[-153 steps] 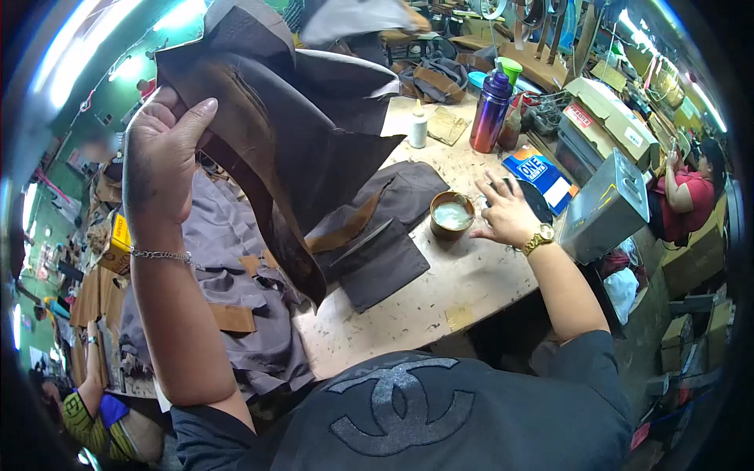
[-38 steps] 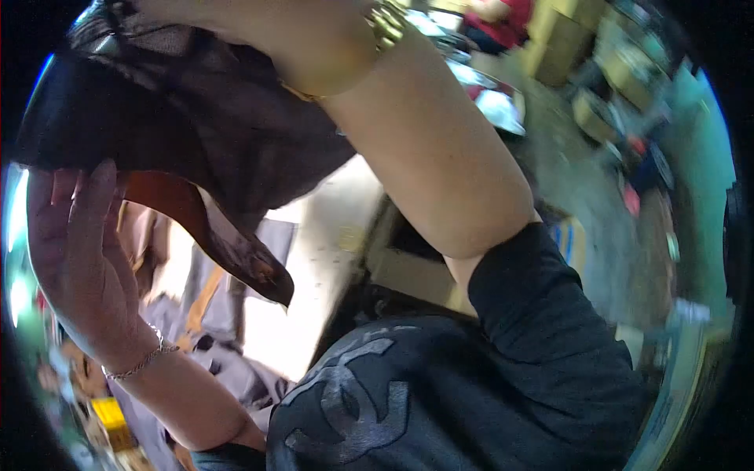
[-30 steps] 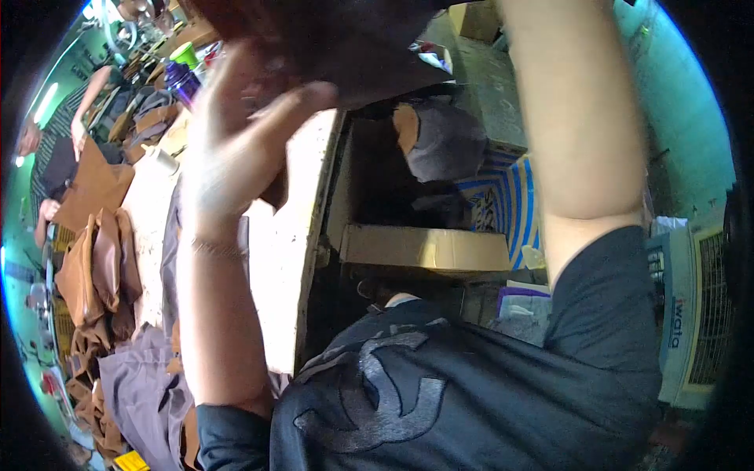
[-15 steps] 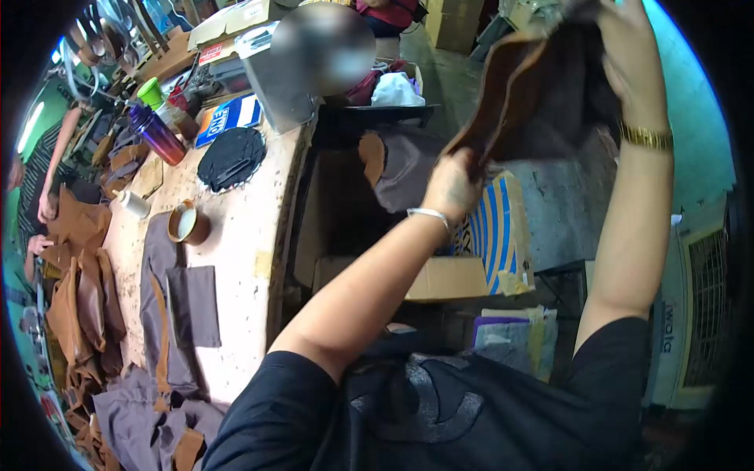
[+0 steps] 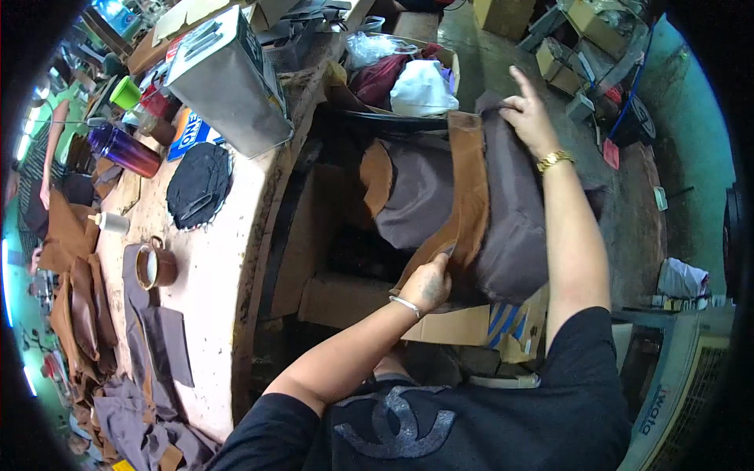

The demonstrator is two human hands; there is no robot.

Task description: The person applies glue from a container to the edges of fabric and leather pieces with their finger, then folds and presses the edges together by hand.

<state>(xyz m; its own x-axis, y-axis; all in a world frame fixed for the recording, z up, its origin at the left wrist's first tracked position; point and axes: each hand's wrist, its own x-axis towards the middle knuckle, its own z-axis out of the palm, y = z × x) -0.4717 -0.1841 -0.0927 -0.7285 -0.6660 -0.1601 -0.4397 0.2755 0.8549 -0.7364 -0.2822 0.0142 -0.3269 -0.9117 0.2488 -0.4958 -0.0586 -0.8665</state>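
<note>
Over a cardboard box (image 5: 440, 326) I hold a dark brown fabric piece (image 5: 514, 228) edged with a tan-brown leather strip (image 5: 468, 180). My left hand (image 5: 429, 286) is closed on the lower end of the strip, thumb on top. At the upper edge, my right hand (image 5: 534, 118) pinches the dark cloth while its index finger points out. Inside the box lies a similar dark fabric piece (image 5: 416, 188) with a brown leather patch (image 5: 377, 177), partly covered by the held one.
On the worktable (image 5: 212, 314) at left stand a brown mug (image 5: 161, 265), a white squeeze bottle (image 5: 112, 223), a purple-red flask (image 5: 126, 151) and a metal can (image 5: 232, 86). Leather pieces (image 5: 78, 290) lie along its far edge, near another person's arm (image 5: 55, 141). Behind the box is a carton holding a white cloth (image 5: 424, 88).
The fabric piece has come down from raised at the upper right to over the box. Both hands have lowered and moved left, and the view has shifted.
</note>
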